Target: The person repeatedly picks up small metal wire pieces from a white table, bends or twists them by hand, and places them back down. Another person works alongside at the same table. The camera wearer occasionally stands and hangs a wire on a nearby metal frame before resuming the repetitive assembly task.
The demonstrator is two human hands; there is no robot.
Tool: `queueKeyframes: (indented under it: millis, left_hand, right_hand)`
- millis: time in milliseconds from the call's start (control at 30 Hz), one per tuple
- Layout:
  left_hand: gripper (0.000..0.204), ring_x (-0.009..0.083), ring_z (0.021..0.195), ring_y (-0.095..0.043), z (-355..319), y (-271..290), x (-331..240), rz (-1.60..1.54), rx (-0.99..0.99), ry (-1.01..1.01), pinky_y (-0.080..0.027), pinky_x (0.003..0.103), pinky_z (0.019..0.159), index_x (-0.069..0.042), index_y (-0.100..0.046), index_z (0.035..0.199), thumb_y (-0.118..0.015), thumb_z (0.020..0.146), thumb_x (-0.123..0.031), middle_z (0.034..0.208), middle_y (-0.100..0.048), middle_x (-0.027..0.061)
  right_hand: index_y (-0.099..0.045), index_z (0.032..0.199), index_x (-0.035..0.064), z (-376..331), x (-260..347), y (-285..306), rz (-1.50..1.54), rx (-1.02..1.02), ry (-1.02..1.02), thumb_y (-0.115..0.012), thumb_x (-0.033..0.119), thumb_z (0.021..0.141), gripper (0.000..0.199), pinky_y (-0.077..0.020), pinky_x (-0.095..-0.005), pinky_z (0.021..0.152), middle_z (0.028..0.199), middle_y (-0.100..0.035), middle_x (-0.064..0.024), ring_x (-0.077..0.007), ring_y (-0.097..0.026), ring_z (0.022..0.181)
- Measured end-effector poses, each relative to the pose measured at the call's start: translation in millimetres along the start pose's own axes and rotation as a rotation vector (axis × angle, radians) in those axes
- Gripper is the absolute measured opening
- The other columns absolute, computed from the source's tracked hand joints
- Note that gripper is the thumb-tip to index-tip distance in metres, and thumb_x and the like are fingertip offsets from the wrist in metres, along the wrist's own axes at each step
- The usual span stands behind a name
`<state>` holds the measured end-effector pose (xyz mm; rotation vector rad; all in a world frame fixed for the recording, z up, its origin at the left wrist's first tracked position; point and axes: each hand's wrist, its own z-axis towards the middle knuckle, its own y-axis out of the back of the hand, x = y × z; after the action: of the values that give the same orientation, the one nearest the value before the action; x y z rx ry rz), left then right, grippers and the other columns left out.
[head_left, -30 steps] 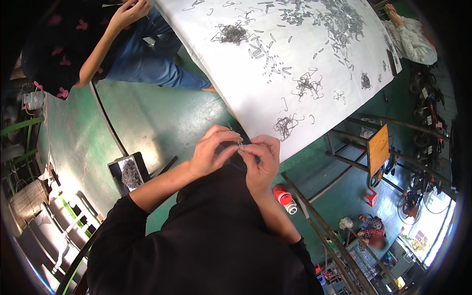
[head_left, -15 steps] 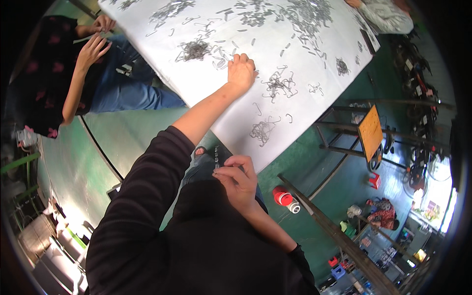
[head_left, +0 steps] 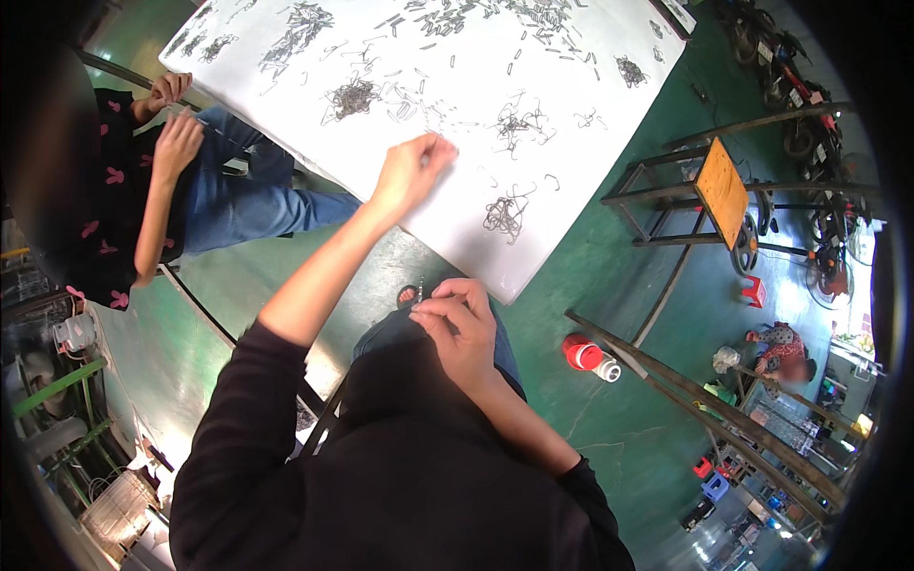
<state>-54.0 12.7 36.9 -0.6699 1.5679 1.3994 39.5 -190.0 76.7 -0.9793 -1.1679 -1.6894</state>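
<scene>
My right hand [head_left: 459, 333], low over my lap, has thumb and forefinger pinched on a thin strip of small metal links [head_left: 421, 285], seen only in part. Above the near part of the white tabletop [head_left: 571, 167] is my left hand [head_left: 407, 176]. Its fingers are drawn together and their tips are blurred; what they hold, if anything, is too small to make out. Just beyond it lie loose small metal pieces [head_left: 407, 107]. Tangled wire hooks [head_left: 505, 217] lie near the table corner, with another heap of wire hooks [head_left: 522, 124] farther off.
A dense dark pile [head_left: 353, 98] and many small metal pieces [head_left: 543, 14] cover the far tabletop. At left, a co-worker's hands [head_left: 177, 138] hold something thin. On the right stand a metal frame with a wooden board [head_left: 721, 193], a red container [head_left: 582, 352] and a long bar [head_left: 705, 404].
My left hand has come off the small metal pieces and moved back toward me. My right hand keeps its pinch on the strip. The whole view has shifted a little.
</scene>
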Motion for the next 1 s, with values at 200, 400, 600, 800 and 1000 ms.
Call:
queueKeyframes:
  millis: [200, 400, 600, 800, 1000]
  left_hand:
    - [0.012, 0.0061, 0.074, -0.059, -128.3, 51.6, -52.9, -0.459, 0.129, 0.253, -0.049, 0.024, 0.068, 0.001, -0.065, 0.094, -0.067, 0.088, -0.009, 0.078, -0.066, 0.0011]
    - [0.011, 0.0059, 0.072, -0.06, -167.3, 68.2, -66.1, -0.503, 0.099, 0.246, -0.051, 0.023, 0.066, 0.002, -0.064, 0.095, -0.067, 0.087, -0.005, 0.081, -0.067, 0.0019]
    - [0.01, 0.0064, 0.068, -0.059, -175.0, 67.7, -66.8, -0.325, 0.003, 0.143, -0.05, 0.023, 0.065, 0.001, -0.066, 0.092, -0.069, 0.084, -0.005, 0.082, -0.069, 0.003]
    - [0.009, 0.0092, 0.069, -0.055, -177.9, 59.2, -64.1, -0.346, -0.075, 0.109, -0.048, 0.024, 0.068, -0.001, -0.067, 0.09, -0.069, 0.082, -0.001, 0.089, -0.069, 0.0057]
    - [0.013, 0.0118, 0.074, -0.057, -175.0, 49.1, -57.0, -0.366, -0.186, 0.072, -0.048, 0.025, 0.072, -0.001, -0.067, 0.09, -0.068, 0.079, 0.006, 0.092, -0.068, 0.0077]
  right_hand:
    - [-0.068, 0.082, 0.0072, -4.9, 6.6, -11.0, 0.036, -0.102, -0.035, -0.077, 0.005, 0.074, 0.012, -0.0434, -0.0302, 0.064, 0.091, -0.055, -0.0045, -0.0189, -0.054, 0.078]
    - [-0.068, 0.083, 0.0071, -10.0, 14.3, -18.8, 0.042, -0.099, -0.055, -0.076, 0.006, 0.075, 0.011, -0.0439, -0.0306, 0.065, 0.091, -0.056, -0.0047, -0.0197, -0.054, 0.079]
    - [-0.068, 0.082, 0.0089, -10.6, 12.1, -22.0, -0.015, -0.102, -0.03, -0.077, 0.008, 0.074, 0.012, -0.0418, -0.0324, 0.07, 0.092, -0.056, -0.0032, -0.0193, -0.055, 0.081]
    - [-0.067, 0.083, 0.0112, 0.4, 9.6, -16.9, -0.085, -0.045, -0.007, -0.077, 0.014, 0.074, 0.013, -0.0386, -0.0326, 0.072, 0.091, -0.056, 0.0, -0.017, -0.056, 0.081]
    - [-0.065, 0.098, 0.0039, 53.2, -31.4, 20.4, -0.258, 0.09, 0.062, -0.072, 0.008, 0.077, 0.022, -0.046, -0.0346, 0.075, 0.093, -0.06, -0.01, -0.0214, -0.058, 0.081]
